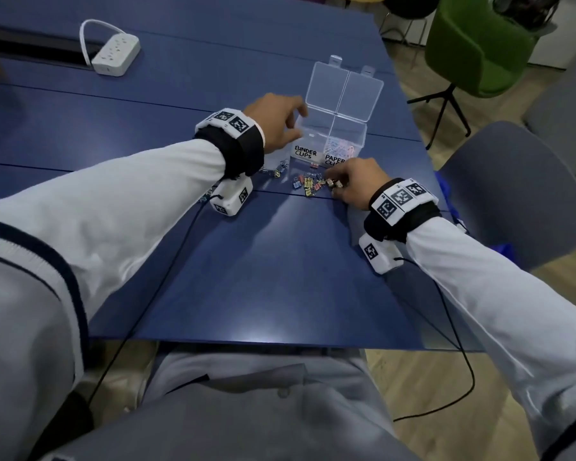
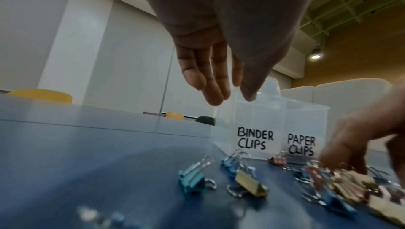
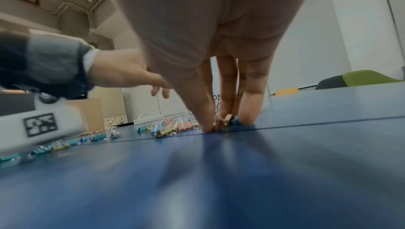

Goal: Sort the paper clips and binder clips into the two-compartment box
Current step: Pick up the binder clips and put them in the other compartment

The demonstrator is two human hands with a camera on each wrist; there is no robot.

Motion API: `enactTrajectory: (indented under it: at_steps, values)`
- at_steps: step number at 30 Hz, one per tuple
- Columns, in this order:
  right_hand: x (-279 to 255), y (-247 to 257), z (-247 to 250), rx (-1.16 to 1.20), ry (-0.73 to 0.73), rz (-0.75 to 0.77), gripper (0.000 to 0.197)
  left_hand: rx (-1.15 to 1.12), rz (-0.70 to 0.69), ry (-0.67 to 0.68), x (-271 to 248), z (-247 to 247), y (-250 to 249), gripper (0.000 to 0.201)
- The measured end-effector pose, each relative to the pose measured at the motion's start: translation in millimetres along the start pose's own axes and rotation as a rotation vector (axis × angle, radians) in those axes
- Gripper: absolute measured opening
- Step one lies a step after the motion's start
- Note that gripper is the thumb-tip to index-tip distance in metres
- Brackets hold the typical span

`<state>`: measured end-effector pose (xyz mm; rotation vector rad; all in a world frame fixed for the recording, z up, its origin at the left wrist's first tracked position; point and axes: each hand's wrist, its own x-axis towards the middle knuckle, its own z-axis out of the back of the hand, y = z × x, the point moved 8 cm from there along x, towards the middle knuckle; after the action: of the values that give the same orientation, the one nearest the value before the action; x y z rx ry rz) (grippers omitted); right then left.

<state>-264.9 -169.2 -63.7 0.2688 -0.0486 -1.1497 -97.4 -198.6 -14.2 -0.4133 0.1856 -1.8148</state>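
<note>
A clear two-compartment box [image 1: 356,134] stands on the blue table with its lid [image 1: 345,89] open; its labels read BINDER CLIPS [image 2: 254,137] and PAPER CLIPS. Coloured paper clips [image 1: 341,148] lie in the right compartment. Several small binder clips [image 1: 308,187] are scattered in front of the box. My left hand [image 1: 298,123] hovers at the box's left compartment, fingers [image 2: 215,83] relaxed and holding nothing. My right hand [image 1: 338,186] is down on the pile's right end, and its fingertips [image 3: 207,122] pinch a gold binder clip [image 3: 227,118] against the table.
More binder clips [image 1: 278,169] lie under my left wrist. A white power strip [image 1: 115,54] sits at the far left. A grey chair [image 1: 519,194] and a green chair [image 1: 479,51] stand beyond the table's right edge. Black cables hang from both wrist cameras.
</note>
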Motion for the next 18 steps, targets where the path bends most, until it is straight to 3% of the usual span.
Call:
enactTrajectory:
  at_steps: [2, 4, 10, 18]
  values:
    - [1, -2, 1, 0.002, -0.016, -0.021, 0.035, -0.007, -0.012, -0.073, -12, 6, -4, 0.033]
    - [1, -1, 3, 0.004, -0.016, -0.018, 0.031, 0.027, -0.045, -0.052, -25, 1, -11, 0.028]
    - [1, -1, 8, 0.063, -0.039, -0.054, 0.017, 0.171, -0.109, 0.285, -39, -47, -25, 0.047]
    - [-4, 9, 6, 0.065, -0.035, 0.023, 0.014, 0.149, -0.131, 0.346, -35, -57, -41, 0.023]
